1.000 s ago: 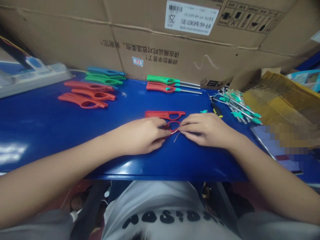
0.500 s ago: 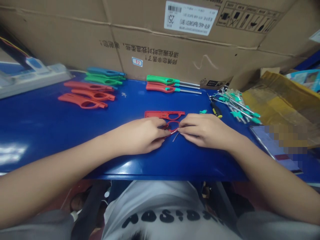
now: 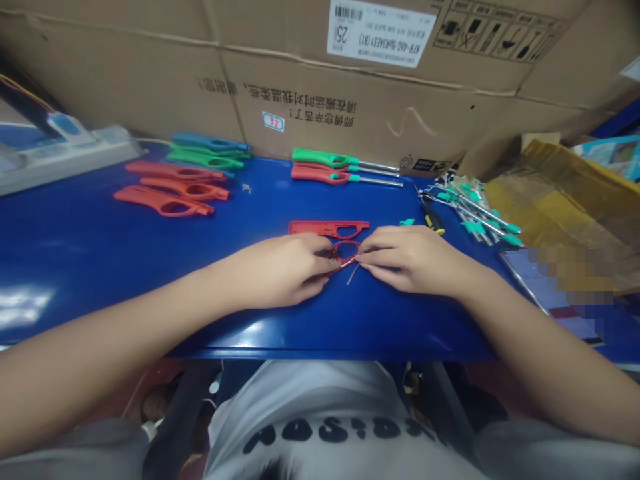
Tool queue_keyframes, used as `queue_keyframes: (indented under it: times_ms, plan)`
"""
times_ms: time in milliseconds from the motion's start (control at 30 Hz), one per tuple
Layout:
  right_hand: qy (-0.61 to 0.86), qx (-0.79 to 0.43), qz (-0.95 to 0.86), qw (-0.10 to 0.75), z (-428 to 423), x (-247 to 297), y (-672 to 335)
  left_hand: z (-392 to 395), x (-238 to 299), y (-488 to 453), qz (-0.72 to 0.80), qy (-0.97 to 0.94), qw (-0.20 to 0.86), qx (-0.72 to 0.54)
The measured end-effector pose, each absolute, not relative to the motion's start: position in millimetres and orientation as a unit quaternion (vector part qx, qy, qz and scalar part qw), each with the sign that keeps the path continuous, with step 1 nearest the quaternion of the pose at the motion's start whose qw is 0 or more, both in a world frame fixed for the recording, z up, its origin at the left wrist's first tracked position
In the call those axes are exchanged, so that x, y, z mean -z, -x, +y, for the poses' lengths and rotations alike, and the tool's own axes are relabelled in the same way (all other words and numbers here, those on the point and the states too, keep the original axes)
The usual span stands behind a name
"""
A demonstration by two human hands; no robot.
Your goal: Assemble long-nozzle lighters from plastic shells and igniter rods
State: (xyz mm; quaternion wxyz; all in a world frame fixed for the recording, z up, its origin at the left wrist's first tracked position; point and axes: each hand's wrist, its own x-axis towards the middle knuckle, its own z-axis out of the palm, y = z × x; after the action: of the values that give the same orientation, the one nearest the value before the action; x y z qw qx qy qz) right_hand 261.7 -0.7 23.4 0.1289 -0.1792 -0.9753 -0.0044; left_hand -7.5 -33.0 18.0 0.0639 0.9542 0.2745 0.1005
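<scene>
My left hand [image 3: 295, 270] grips a red lighter casing half [image 3: 347, 245], its fingers curled over the grip end. The oval loop of the casing shows between my hands. Pinched fingers of my right hand [image 3: 400, 260] press at the casing's near right edge, where a thin pale strand [image 3: 353, 273] pokes out below the fingertips. Whether the right fingers hold the strand or the casing is hard to make out. Just behind lies another red casing half [image 3: 327, 229], its inner side up. A small green trigger piece [image 3: 407, 222] sits behind my right hand.
Red casings [image 3: 167, 200] and green ones [image 3: 210, 159] lie at the left, near a white power strip [image 3: 95, 153]. Finished-looking lighters [image 3: 345, 175] rest by the cardboard box [image 3: 300, 60]. To the right are a screwdriver [image 3: 431, 217], metal lighter tubes [image 3: 480, 210] and a phone-like slab [image 3: 545, 287].
Both hands keep nearly the same place on the casing. The pale strand's free end has shifted slightly to the right.
</scene>
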Motion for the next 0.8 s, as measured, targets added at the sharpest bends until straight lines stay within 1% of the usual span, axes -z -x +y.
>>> queue_keyframes:
  times_ms: [267, 367, 567, 800]
  plan:
    - [0.159, 0.066, -0.981, 0.090, -7.9, -28.3, -256.3, -32.7, -17.0, 7.7, 0.269, -0.954, 0.073, -0.114]
    - [0.154, 0.070, -0.983, 0.076, -8.6, -29.5, -255.5, -32.6, -17.4, 8.0, 0.271, -0.952, 0.081, -0.121]
    - [0.180, -0.013, -0.975, 0.127, -3.1, -27.2, -260.3, -32.3, -18.0, 8.9, 0.279, -0.950, 0.089, -0.111]
    - [0.189, -0.016, -0.972, 0.141, -1.4, -25.7, -261.9, -31.9, -17.3, 8.7, 0.283, -0.948, 0.087, -0.113]
